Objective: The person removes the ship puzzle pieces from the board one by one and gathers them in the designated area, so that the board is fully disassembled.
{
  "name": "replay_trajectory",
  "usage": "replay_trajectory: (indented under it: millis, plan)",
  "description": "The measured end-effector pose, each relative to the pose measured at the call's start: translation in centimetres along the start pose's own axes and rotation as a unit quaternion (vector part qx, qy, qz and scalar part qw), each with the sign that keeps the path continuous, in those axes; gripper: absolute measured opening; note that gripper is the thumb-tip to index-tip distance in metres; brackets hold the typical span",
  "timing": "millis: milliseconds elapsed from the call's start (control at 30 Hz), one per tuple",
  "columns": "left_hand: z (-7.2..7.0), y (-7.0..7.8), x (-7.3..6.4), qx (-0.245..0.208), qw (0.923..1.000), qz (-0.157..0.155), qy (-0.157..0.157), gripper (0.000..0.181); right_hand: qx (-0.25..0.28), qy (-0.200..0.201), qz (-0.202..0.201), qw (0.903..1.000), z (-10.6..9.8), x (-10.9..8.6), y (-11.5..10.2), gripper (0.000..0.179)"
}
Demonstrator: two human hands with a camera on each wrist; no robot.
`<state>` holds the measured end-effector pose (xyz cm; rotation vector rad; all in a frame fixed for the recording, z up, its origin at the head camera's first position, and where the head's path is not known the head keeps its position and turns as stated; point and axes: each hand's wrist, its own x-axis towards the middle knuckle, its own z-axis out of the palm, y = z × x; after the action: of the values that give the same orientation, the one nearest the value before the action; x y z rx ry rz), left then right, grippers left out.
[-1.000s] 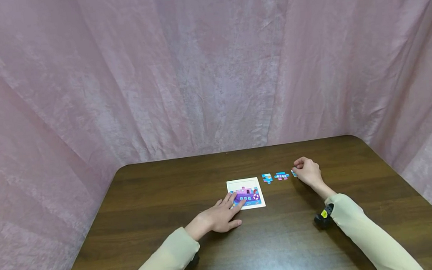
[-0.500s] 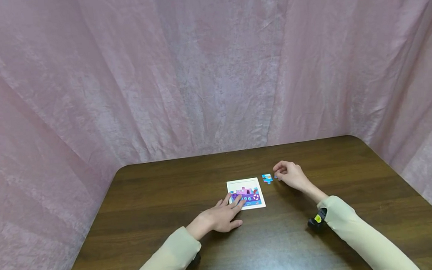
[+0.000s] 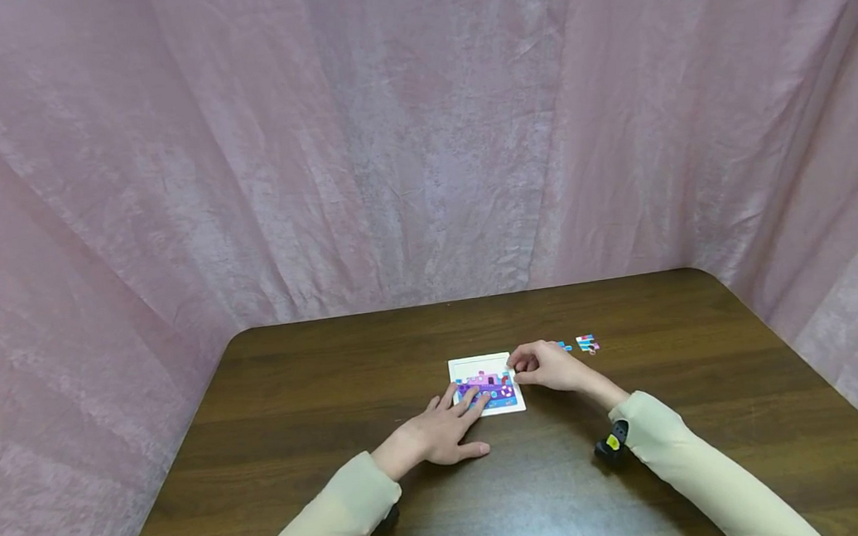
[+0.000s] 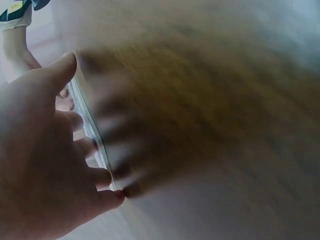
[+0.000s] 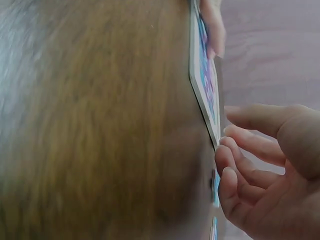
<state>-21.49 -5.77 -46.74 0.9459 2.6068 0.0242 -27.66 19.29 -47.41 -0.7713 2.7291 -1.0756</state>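
Fingers of my left hand point(image 3: 440, 433) lie spread over the lower left of a square jigsaw puzzle point(image 3: 486, 390) with a purple and pink ship in a white frame. Its upper strip inside the frame shows bare white. My right hand point(image 3: 548, 366) is at the frame's right edge. In the right wrist view its thumb point(image 5: 250, 116) and index finger stand apart and the other fingers curl loosely. No piece shows between them. Loose puzzle pieces lie right of the frame: one piece point(image 3: 587, 343) in full view, another piece point(image 3: 565, 346) partly behind the right hand.
A brown wooden table point(image 3: 318, 392) carries everything. Behind it hangs a pink curtain point(image 3: 427, 135). In the right wrist view, one loose piece point(image 5: 216, 187) lies close to the frame's corner.
My right hand has moved left from the rightmost loose piece, past the others, to the frame's edge. The rightmost piece is now uncovered; the leftmost is out of sight in the head view. My left hand stays.
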Motion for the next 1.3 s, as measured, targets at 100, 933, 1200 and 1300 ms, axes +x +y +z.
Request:
replay_trajectory:
  millis: [100, 933, 1200, 1300]
  plan:
    - [0.0, 0.2, 0.1, 0.005, 1.0000, -0.005, 0.001, 0.073, -0.001, -0.021, -0.003, 0.9998, 0.4, 0.2, -0.3, 0.024]
    - [0.2, 1.8, 0.4, 0.014, 0.9987, -0.048, 0.010, 0.071, 0.018, 0.012, -0.009, 0.9997, 1.3, 0.6, -0.9, 0.013]
    - [0.3, 1.8, 0.4, 0.031, 0.9983, -0.047, 0.017, 0.071, 0.115, 0.024, 0.048, 0.9919, 1.3, 0.8, -0.6, 0.008]
    - [0.3, 1.9, 0.4, 0.025, 0.9985, -0.046, 0.015, 0.071, 0.140, 0.022, 0.072, 0.9874, 1.1, 0.6, -0.3, 0.011]
